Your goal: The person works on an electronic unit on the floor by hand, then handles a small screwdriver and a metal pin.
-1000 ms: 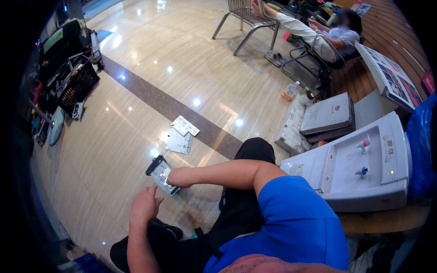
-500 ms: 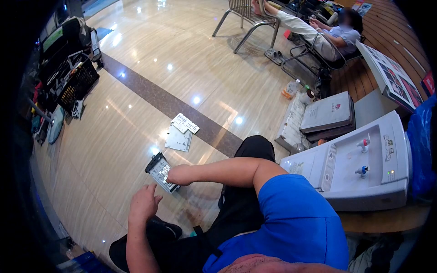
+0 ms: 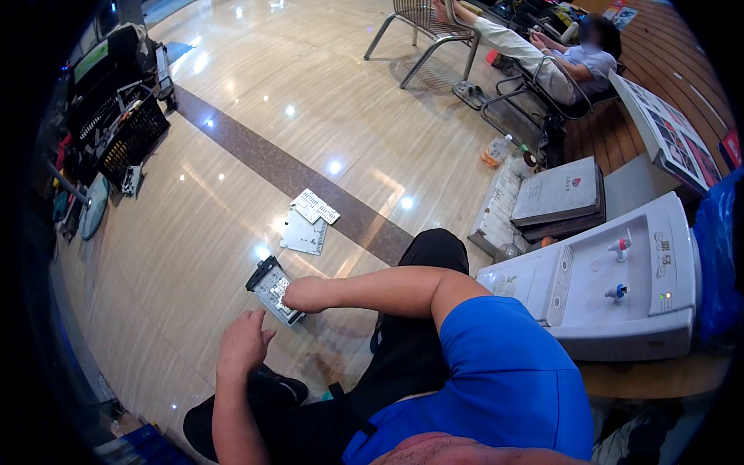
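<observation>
Your right hand point(image 3: 304, 294) is over the near part of the silver rectangular metal unit with a black end piece point(image 3: 274, 290), as in the earlier frames. Its fingers curl downward at the unit's exposed face; the fingertips are hidden, so a pinch cannot be confirmed. Your left hand point(image 3: 245, 339) is just beside the unit's left side, fingers loosely bent and thumb spread apart, holding nothing visible; contact with the unit cannot be determined. The unit lies on the glossy beige tiled floor point(image 3: 217, 232). The white slotted plate point(image 3: 316, 206) still overlaps the flat pale metal panel point(image 3: 303, 234), beyond the unit. Compared with the first frame, these parts appear slightly higher in view, their arrangement unchanged.
</observation>
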`<state>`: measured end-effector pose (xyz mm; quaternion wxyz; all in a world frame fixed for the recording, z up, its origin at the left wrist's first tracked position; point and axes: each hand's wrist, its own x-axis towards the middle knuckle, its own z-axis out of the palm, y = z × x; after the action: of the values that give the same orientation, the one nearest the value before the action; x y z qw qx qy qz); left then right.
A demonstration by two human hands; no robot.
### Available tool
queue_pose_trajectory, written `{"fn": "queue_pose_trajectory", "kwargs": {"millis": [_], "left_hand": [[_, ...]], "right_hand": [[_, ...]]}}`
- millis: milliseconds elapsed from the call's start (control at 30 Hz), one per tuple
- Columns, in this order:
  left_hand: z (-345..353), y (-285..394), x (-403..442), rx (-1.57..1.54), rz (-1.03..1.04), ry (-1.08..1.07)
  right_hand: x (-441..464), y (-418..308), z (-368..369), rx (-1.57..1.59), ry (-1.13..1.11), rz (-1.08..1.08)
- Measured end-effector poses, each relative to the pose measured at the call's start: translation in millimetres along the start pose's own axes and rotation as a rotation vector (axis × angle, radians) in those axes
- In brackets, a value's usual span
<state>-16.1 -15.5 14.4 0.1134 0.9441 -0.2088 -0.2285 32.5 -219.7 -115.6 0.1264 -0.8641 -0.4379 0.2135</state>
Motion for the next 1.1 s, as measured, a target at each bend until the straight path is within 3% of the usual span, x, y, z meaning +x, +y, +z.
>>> {"fn": "queue_pose_trajectory", "kwargs": {"millis": [1100], "left_hand": [[-2.3,2.7,-1.1,0.002,-0.012,-0.016]], "right_hand": [[1.8,1.1,5.6,-0.007,0.055,-0.014]]}}
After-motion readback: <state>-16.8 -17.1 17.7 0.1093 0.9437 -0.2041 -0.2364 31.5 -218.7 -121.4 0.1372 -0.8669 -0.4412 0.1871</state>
